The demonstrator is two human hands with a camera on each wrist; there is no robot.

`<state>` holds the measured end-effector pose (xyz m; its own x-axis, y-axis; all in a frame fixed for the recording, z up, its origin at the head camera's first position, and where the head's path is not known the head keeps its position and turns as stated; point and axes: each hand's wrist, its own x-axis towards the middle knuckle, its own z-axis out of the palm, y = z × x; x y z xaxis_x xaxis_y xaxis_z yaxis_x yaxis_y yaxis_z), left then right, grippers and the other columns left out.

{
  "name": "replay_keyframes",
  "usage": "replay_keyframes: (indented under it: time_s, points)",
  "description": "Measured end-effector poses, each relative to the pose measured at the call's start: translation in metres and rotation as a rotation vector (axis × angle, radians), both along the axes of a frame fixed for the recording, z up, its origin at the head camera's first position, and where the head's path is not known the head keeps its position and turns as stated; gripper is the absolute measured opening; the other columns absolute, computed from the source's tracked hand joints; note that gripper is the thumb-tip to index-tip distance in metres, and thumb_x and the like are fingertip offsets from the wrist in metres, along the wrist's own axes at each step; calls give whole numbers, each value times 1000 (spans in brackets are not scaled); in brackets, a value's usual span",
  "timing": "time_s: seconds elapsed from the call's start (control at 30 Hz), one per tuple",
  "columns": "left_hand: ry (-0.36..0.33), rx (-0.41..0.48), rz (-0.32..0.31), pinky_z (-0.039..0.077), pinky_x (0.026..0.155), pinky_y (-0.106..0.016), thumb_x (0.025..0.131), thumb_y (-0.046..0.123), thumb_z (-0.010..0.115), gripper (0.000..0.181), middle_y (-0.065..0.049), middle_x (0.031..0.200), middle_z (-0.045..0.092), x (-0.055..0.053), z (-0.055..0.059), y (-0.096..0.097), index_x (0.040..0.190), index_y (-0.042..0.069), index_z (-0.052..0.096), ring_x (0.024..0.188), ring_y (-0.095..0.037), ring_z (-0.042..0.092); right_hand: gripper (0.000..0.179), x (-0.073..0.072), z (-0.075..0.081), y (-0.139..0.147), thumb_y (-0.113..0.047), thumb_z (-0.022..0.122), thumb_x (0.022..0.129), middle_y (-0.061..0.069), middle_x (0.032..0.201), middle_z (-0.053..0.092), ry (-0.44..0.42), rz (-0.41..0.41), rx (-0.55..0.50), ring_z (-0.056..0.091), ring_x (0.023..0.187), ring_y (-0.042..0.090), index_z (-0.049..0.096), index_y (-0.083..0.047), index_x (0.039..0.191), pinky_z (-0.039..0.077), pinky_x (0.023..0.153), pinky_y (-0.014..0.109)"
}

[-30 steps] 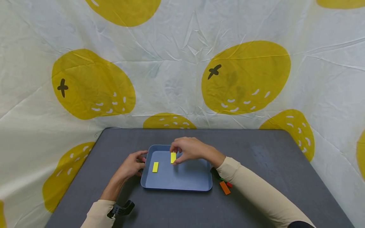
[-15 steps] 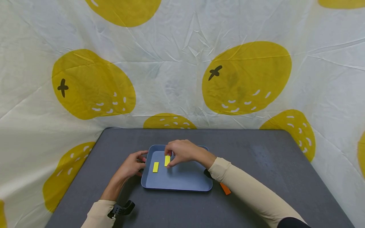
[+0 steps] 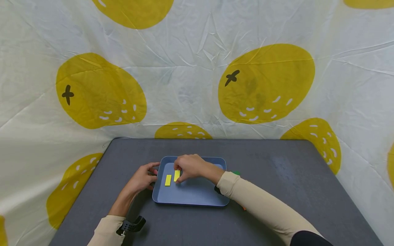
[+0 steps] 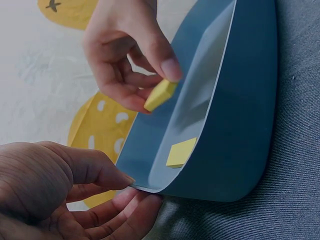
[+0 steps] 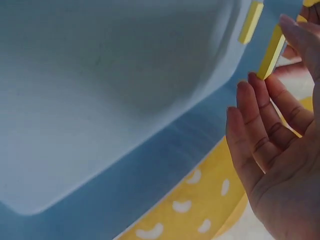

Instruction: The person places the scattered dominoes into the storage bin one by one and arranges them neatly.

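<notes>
A blue tray [image 3: 197, 196] lies on the table, and my left hand [image 3: 143, 177] pinches its left rim, thumb on the edge and fingers against the outside in the left wrist view. Over the tray, my right hand [image 3: 193, 166] holds a small yellow block [image 3: 176, 176] between thumb and fingertips. A second yellow block [image 3: 168, 180] rests on the tray floor, just left of the held one. The left wrist view shows the held yellow block [image 4: 161, 95] raised above the tray floor, apart from the lying one [image 4: 181, 152].
Past the tray's right side, a green piece [image 3: 236, 173] and a bit of an orange block [image 3: 244, 208] show from behind the right sleeve [image 3: 261, 201]. A white cloth [image 3: 184, 92] with yellow fruit prints hangs behind the grey table [image 3: 277, 164].
My right hand has carried the yellow block left and slightly nearer, to beside the lying block. The right forearm now covers most of the loose pieces. My left hand stays at the rim.
</notes>
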<state>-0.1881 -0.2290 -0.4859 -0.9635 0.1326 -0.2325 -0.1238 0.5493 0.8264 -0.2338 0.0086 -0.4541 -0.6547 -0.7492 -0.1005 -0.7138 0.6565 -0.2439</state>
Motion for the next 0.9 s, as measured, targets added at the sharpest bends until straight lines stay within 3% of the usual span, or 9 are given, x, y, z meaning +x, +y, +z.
replay_keyframes:
  time_s: [0.4, 0.9]
  points:
    - [1, 7, -4, 57, 60, -41, 91, -7, 59, 60, -21, 114, 57, 0, 2, 0, 149, 2, 47, 92, -28, 59, 47, 6, -19, -14, -53, 82, 79, -8, 96, 58, 44, -62, 47, 53, 80, 6, 72, -20, 111, 46, 65, 25]
    - [-9, 9, -11, 58, 61, -40, 92, -5, 60, 60, -20, 113, 58, -2, 0, -2, 149, 5, 48, 91, -28, 59, 43, 11, -24, -22, -52, 83, 80, -6, 94, 59, 52, -95, 28, 52, 78, 7, 73, -19, 106, 44, 61, 27]
